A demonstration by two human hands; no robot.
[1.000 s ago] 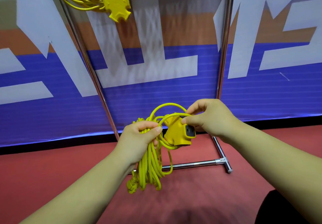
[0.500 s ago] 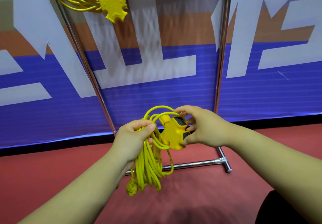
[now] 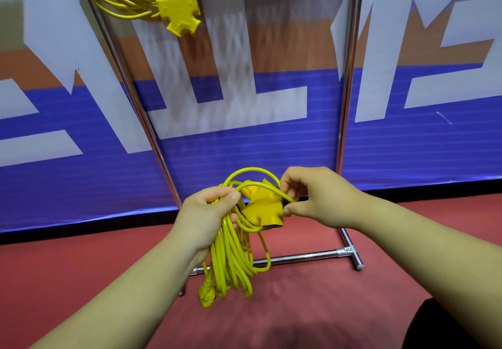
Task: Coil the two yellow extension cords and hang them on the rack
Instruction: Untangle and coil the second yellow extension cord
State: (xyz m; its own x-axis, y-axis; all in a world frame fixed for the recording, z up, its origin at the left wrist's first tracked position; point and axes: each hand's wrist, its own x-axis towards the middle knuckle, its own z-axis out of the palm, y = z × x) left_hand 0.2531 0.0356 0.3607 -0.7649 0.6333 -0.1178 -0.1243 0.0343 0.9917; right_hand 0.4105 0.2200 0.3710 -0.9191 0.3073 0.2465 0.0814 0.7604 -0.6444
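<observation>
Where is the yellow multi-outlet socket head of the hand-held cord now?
In the head view, centre: the yellow socket head sits between the left hand, which grips the yellow coil, and the right hand, pinching its edge.

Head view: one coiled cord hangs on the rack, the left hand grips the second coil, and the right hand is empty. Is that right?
No. The head view shows the right hand pinching a cord loop beside the socket block; the rest stands.
</observation>
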